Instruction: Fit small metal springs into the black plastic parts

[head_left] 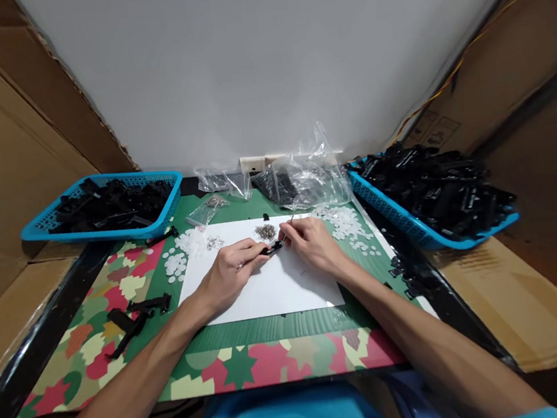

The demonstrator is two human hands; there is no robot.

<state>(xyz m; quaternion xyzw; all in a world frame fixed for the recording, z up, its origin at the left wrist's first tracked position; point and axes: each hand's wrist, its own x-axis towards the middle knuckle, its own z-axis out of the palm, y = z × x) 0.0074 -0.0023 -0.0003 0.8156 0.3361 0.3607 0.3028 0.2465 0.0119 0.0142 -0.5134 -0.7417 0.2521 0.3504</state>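
Observation:
Over a white sheet (268,297), my left hand (232,268) is closed on a small black plastic part (273,248), whose right end sticks out past the fingertips. Close to that end, my right hand (309,239) pinches a thin, needle-like tool (292,219) held upright between thumb and fingers. Just behind the hands lies a pile of tiny metal pieces (265,231). A smaller heap of light metal bits (214,242) sits to its left. White round discs (177,264) are spread left of the sheet, and more discs (343,222) lie to the right.
Blue baskets of black parts stand at the left (30,234) and right (411,224). Clear plastic bags (315,178) lie at the back by the wall. Loose black parts (130,323) rest on the patterned mat at left, and others (409,274) at right.

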